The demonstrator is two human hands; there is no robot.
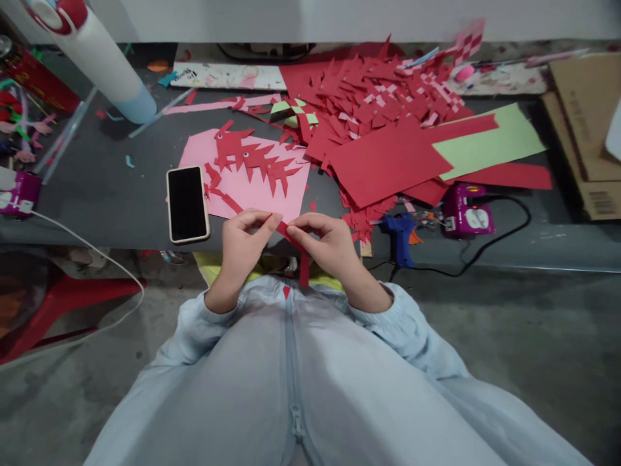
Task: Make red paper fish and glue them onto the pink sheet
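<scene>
My left hand (245,243) and my right hand (323,243) meet at the front edge of the dark table (116,188), both pinched on a narrow red paper strip (297,246). One end of the strip hangs down towards my lap. Just beyond my hands lies a pink sheet (252,191) with several red paper fish cut-outs (252,158) on it. A black phone (187,203) lies flat to the left of my left hand.
A big heap of red paper scraps and woven pieces (383,97) fills the far middle, with a red sheet (388,162) and a pale green sheet (490,142). A blue glue gun (400,236), a purple device (468,210) with cable, a white roll (97,58), cardboard (587,129).
</scene>
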